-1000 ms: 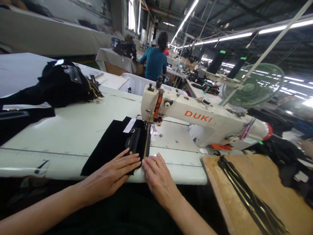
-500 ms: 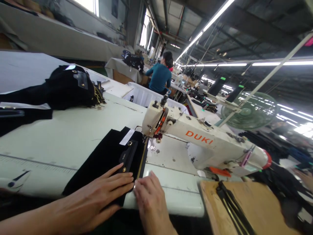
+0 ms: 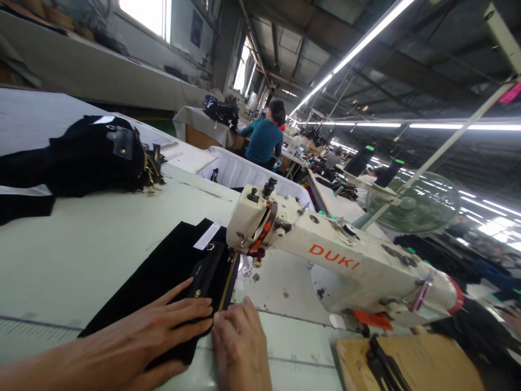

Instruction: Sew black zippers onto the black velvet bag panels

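A black fabric panel [image 3: 150, 277] lies flat on the sewing table, its far right edge by the needle of the sewing machine [image 3: 334, 255]. Along that edge runs a zipper [image 3: 226, 288] with gold teeth, reaching under the presser foot. The panel carries a white label strip [image 3: 207, 237] and a black tab [image 3: 199, 270] with gold-coloured fittings. My left hand [image 3: 175, 323] rests on the panel with fingers stretched out, partly over the tab's near end. My right hand [image 3: 240, 336] has curled fingers closed at the zipper's near end; its fingertips are partly hidden.
Black fabric pieces with gold zippers [image 3: 106, 157] are heaped at the left. Behind the machine is a white bin [image 3: 252, 171]. A brown board [image 3: 423, 358] with black strips lies at right. A person [image 3: 262, 138] sits farther back; a fan [image 3: 413, 202] stands right.
The camera view has tilted and shifted. The panel has slid slightly forward past the needle. Both hands keep much the same placement on it.
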Tool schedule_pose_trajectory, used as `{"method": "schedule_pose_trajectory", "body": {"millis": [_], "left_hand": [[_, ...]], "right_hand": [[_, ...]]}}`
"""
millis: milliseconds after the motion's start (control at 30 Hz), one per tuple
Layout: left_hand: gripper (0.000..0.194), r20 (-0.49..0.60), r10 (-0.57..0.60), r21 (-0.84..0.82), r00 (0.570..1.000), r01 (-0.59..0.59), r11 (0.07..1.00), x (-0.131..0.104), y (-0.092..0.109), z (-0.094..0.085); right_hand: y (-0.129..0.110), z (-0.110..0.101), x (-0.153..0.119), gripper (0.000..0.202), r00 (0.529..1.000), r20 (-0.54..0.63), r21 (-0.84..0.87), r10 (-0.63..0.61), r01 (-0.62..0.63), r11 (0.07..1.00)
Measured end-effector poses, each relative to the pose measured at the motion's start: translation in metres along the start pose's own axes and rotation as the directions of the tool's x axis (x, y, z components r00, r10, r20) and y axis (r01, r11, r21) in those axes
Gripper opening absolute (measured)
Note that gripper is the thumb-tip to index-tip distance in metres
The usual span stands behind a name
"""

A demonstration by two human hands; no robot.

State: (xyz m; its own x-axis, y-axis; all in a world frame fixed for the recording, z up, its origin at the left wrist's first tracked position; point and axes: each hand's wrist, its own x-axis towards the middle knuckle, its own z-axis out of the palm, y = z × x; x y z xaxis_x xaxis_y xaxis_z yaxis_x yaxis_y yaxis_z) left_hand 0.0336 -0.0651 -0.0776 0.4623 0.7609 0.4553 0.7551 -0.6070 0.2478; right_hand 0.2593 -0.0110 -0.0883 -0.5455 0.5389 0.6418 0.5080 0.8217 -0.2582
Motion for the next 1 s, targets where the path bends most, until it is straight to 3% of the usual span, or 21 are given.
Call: {"method": "schedule_pose_trajectory", "body": {"millis": [100, 167, 400, 633, 800, 933, 1000], "left_hand": [[0.069, 0.12, 0.125, 0.044, 0.985, -0.131, 0.99, 0.017, -0.011, -0.017], [0.066, 0.164, 0.143, 0.036, 0.976, -0.151, 0.988, 0.027, -0.016, -0.025], [0.058, 0.158, 0.167, -0.004, 0.973, -0.169, 0.986, 0.05, -0.025, -0.031], [0.058, 0.175, 0.17, -0.014, 0.97, -0.17, 0.985, 0.064, -0.05, -0.024], [0.057, 0.174, 0.181, -0.025, 0.968, -0.18, 0.983, 0.071, -0.069, -0.011], [0.06, 0.154, 0.182, -0.031, 0.971, -0.18, 0.983, 0.074, -0.081, -0.001], [0.059, 0.16, 0.186, -0.028, 0.969, -0.184, 0.982, 0.075, -0.085, 0.001]], "right_hand": [[0.008, 0.003, 0.007, 0.022, 0.999, 0.031, -0.027, 0.011, -0.01, 1.0], [0.012, 0.005, 0.013, 0.021, 0.998, 0.052, -0.038, 0.047, -0.045, 0.998], [0.023, 0.008, 0.031, 0.023, 0.99, 0.08, -0.031, 0.114, -0.112, 0.993], [0.045, 0.015, 0.052, 0.022, 0.98, 0.149, -0.073, 0.129, -0.119, 0.99], [0.048, 0.014, 0.066, 0.021, 0.96, 0.194, -0.097, 0.204, -0.188, 0.977], [0.044, 0.007, 0.066, 0.029, 0.946, 0.13, -0.123, 0.298, -0.283, 0.951], [0.044, 0.003, 0.067, 0.027, 0.917, 0.088, -0.198, 0.388, -0.366, 0.909]]}}
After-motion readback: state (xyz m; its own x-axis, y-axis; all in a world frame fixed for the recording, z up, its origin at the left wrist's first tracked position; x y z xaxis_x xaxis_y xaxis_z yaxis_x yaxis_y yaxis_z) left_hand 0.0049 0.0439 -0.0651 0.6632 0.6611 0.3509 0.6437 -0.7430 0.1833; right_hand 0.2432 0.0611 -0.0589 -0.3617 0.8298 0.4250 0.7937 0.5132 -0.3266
